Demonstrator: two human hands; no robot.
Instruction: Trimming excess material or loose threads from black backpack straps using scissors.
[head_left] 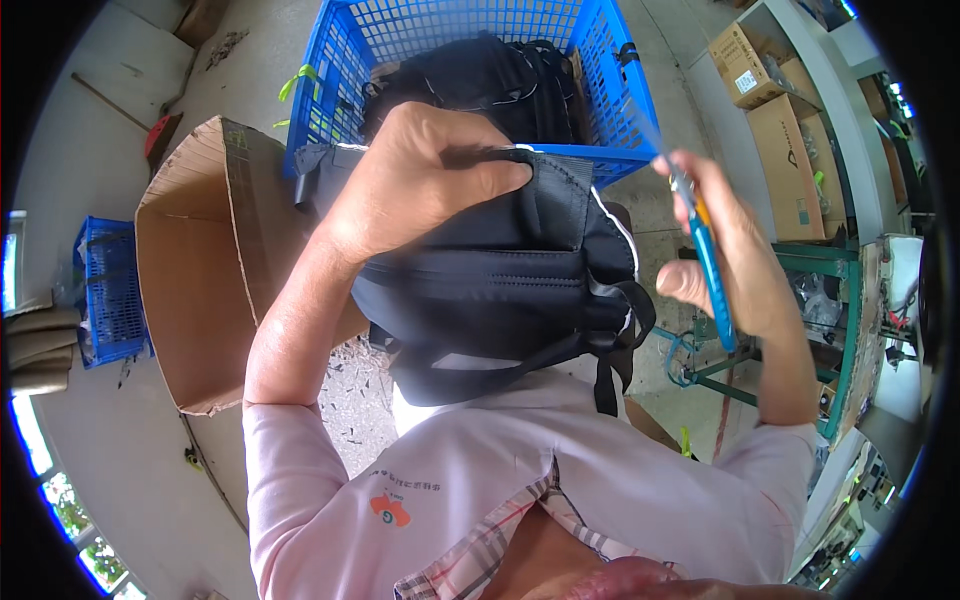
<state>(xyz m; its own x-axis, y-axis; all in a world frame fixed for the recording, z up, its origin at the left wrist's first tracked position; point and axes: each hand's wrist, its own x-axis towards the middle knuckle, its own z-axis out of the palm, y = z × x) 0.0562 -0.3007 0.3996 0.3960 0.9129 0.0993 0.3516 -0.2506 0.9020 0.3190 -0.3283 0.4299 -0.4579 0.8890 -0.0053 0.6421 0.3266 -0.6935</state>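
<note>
A black fabric bag (pixel 470 300), with straps and white edge piping, lies across my lap and leans toward the blue crate. My left hand (pixel 420 175) pinches its far top edge between thumb and fingers, near a ribbed strip of webbing (pixel 560 195). To the right of the bag, apart from it, my right hand (pixel 735 250) grips blue-handled snips (pixel 712 285) with a touch of orange. Their slim metal tip points up and left and is blurred. The inside of the bag is hidden.
Just beyond the bag stands a blue plastic crate (pixel 640 100) holding black bags (pixel 470 75). An open cardboard box (pixel 190 290) is at my left, with a smaller blue basket (pixel 112 290) farther out. A green metal frame (pixel 850 330) and cardboard cartons (pixel 790 160) stand on the right.
</note>
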